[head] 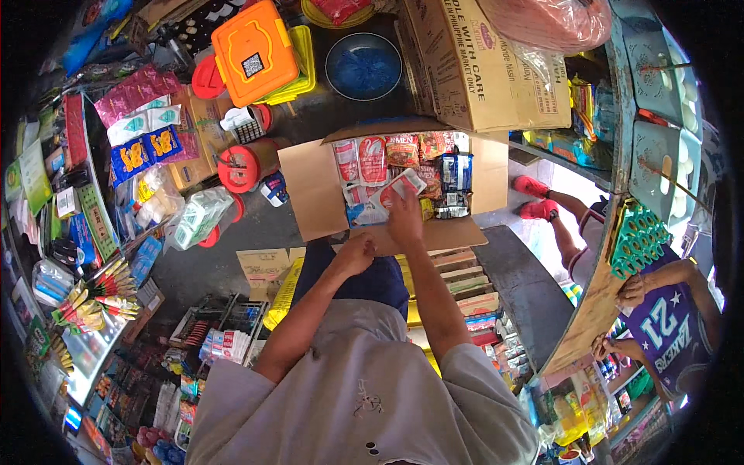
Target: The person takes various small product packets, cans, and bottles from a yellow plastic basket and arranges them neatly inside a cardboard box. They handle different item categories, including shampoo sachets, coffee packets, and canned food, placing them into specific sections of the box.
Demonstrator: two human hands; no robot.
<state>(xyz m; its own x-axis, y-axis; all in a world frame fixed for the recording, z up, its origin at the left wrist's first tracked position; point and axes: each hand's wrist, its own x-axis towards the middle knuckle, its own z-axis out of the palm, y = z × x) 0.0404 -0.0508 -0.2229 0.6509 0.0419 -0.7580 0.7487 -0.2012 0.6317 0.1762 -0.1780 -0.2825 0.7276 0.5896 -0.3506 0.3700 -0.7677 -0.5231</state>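
Observation:
An open cardboard box [314,192] holds red-and-white pouches [372,160], instant noodle packs [402,150] and dark blue packets [457,172]. My right hand [405,216] reaches over the box with its fingers on a white-and-red pouch [408,183], which lies tilted on top of the other packs. Near the front flap, my left hand [358,254] has its fingers curled in; whether it holds something small cannot be told.
Behind the box stand a large carton [494,75] and a blue round plate [364,66]. Red-lidded jars [239,169] and an orange plastic case [256,52] are at the left. A person in a purple jersey [668,319] is at the wooden counter [587,314]; another person's legs [567,224] show beyond.

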